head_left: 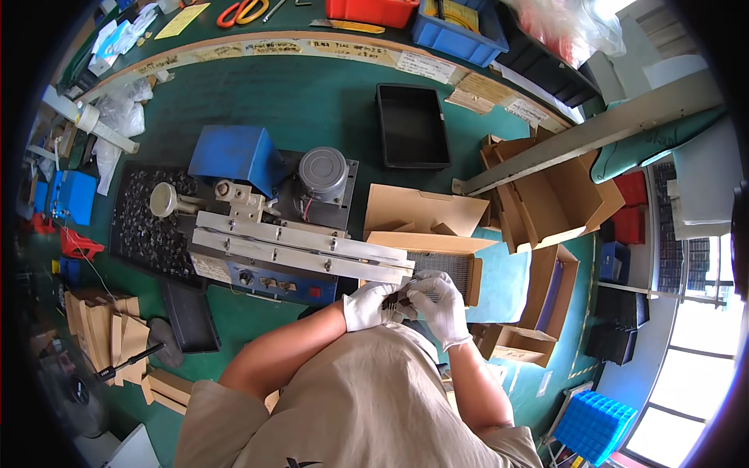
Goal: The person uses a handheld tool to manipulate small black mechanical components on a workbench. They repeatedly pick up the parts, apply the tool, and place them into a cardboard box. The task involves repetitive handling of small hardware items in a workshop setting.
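Both of my hands wear white gloves and meet just below the end of a long metal rail (312, 253) on a bench machine. My left hand (368, 306) is closed, its fingertips around small dark parts (399, 300). From the right, my right hand (440, 309) pinches at the same parts. Their exact kind is too small to make out, and the gloved fingers hide much of them. Just beyond my right hand sits an open cardboard box (477, 273) holding closely packed rows of small grey items.
On the machine are a blue housing (236, 158) and a grey cylindrical motor (323, 171). Left lies a dark tray (125, 226) of loose small black parts. Behind stands a black bin (413, 125). Cardboard boxes (558, 191) crowd the right, below a slanting metal beam (593, 140).
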A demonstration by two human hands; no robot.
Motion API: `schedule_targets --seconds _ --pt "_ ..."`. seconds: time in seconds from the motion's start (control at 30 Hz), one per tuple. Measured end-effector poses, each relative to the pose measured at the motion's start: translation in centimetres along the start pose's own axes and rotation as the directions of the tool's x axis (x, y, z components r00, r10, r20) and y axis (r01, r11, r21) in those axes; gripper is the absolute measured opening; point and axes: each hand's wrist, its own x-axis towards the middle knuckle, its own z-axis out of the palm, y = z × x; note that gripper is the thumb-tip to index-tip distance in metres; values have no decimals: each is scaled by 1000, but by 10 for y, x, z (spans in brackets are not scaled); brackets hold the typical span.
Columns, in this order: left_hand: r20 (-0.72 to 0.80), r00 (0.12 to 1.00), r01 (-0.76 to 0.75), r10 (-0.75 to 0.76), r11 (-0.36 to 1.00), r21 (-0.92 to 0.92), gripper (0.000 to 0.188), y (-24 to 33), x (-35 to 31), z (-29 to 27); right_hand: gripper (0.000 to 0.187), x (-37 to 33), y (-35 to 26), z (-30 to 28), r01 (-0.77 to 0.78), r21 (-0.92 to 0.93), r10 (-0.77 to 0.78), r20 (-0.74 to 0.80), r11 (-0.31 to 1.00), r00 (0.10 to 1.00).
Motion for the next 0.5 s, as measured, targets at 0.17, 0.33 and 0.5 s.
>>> schedule_targets --seconds 0.17,0.33,0.5 --pt "19 990 -138 137 962 235 37 -2 0 1 12 10 -1 -4 122 -55 -129 -155 991 979" --pt "-24 1000 -15 17 996 86 37 4 -2 7 17 22 -2 3 203 -20 -203 -192 979 960" --pt "57 993 -111 101 969 223 31 1 -3 -3 19 27 -2 17 247 50 -234 -177 968 956"
